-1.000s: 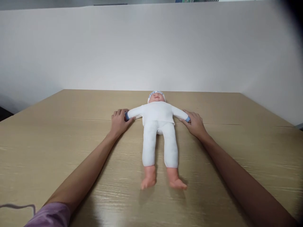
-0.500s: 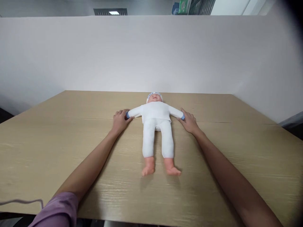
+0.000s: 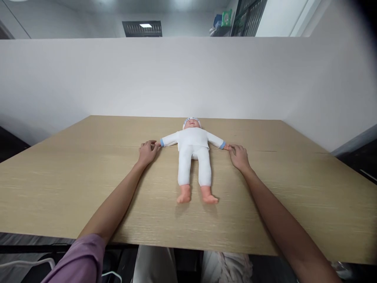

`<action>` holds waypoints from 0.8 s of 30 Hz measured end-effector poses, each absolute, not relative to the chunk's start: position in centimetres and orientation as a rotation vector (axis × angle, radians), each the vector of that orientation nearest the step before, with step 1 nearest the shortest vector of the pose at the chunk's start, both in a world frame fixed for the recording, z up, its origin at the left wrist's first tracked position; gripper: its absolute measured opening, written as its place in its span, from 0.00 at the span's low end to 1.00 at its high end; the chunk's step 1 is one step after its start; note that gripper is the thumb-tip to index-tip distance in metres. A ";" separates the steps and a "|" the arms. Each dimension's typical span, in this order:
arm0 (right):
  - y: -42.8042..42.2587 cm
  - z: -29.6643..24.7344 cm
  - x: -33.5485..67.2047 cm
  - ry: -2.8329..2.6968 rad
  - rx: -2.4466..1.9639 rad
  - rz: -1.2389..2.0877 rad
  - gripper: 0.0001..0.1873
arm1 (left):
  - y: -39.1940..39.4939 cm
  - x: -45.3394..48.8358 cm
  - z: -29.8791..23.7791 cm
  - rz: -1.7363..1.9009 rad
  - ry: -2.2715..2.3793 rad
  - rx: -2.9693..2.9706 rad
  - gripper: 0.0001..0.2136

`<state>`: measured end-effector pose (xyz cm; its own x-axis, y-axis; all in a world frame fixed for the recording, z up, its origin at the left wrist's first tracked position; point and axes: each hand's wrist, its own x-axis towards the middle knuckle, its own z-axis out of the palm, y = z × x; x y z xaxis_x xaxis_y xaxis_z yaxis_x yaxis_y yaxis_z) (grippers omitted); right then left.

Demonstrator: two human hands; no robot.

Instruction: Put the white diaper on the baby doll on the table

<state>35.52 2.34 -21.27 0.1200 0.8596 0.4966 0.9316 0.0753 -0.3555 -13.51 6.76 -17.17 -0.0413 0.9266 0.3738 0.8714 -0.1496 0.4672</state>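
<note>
A baby doll (image 3: 193, 137) in a white top, white trousers and a white cap with blue marks lies on its back on the wooden table (image 3: 73, 177). Its head points away from me, its bare feet towards me, and its arms are spread wide with blue cuffs. My left hand (image 3: 147, 152) is closed around the doll's hand on the left, just past the cuff. On the other side, my right hand (image 3: 239, 156) pinches the doll's other hand, fingers curled beside the blue cuff.
A white partition (image 3: 188, 78) stands along the table's far edge and right side. Below the near edge are my legs and a white cable (image 3: 26, 263) at lower left. Beyond the partition, a green package (image 3: 226, 18) sits on a shelf.
Both my hands have slid outward from the blue cuffs to the doll's hands. The cuffs now show fully. The view has shifted, showing more of the near table edge and floor.
</note>
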 end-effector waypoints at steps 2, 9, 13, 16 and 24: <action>2.5 -21.3 35.7 -1.719 -1.802 -0.148 0.24 | 7.1 -13.6 -17.2 0.953 1.990 2.081 0.19; 2.8 -21.3 35.8 -1.635 -1.898 -0.139 0.22 | 8.2 -13.9 -17.5 0.947 2.027 1.991 0.17; 2.8 -21.0 35.6 -1.608 -1.948 -0.123 0.21 | 8.3 -13.9 -17.3 0.942 2.041 1.950 0.17; 2.7 -20.7 35.4 -1.589 -1.983 -0.109 0.22 | 8.2 -13.7 -17.1 0.945 2.042 1.929 0.18; 2.5 -20.2 35.1 -1.551 -2.033 -0.082 0.22 | 8.3 -13.6 -16.9 0.927 2.065 1.882 0.20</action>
<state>35.09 2.50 -20.18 0.3237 0.8664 0.3802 0.9016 -0.1606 -0.4017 -13.61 8.28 -16.94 -0.1709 0.9501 0.2609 0.8267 -0.0058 0.5626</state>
